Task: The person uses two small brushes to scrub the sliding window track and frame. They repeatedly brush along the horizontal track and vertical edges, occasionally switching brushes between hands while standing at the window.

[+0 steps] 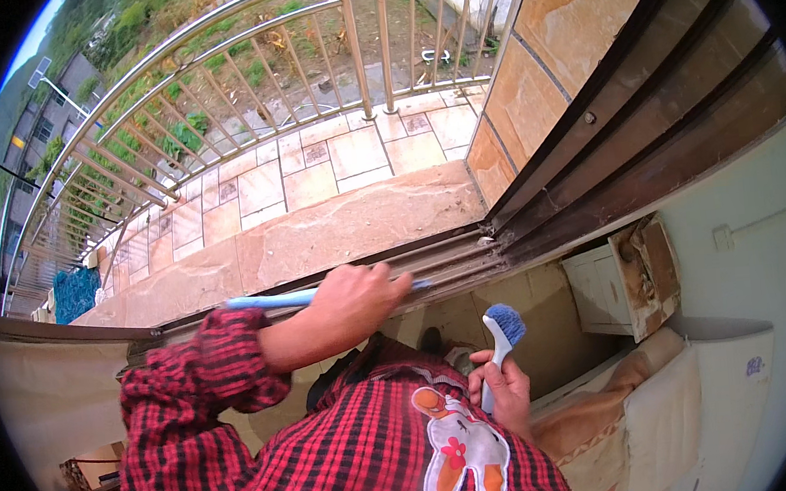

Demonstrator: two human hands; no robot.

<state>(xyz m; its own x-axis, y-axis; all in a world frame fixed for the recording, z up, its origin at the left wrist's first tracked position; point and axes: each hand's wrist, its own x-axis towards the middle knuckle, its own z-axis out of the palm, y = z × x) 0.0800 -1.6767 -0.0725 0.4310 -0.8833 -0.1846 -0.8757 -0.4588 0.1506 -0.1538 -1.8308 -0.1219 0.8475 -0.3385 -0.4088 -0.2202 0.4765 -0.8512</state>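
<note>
Before me, a dark metal sliding-door or window track (pixel 429 263) runs along a stone sill. My left hand (pixel 356 300) is closed, palm down, around a slim tool with a light-blue handle (pixel 269 301) over the track. A blurred blue tip shows beyond the fingers; its exact form cannot be told. Lower and to the right, my right hand (pixel 505 389) grips the white handle of a brush (pixel 505 327), held upright near my body with its blue bristle head at the top. Bits of dirt lie in the track's corner, beneath the dark frame (pixel 604 111).
Beyond the stone sill (pixel 364 227) are a tiled balcony floor and a metal railing (pixel 212 55). A stone-clad wall (pixel 527 96) rises at the right. Indoors, a white cabinet (pixel 597 292) and a cloth-covered piece of furniture (pixel 628 414) stand at the lower right.
</note>
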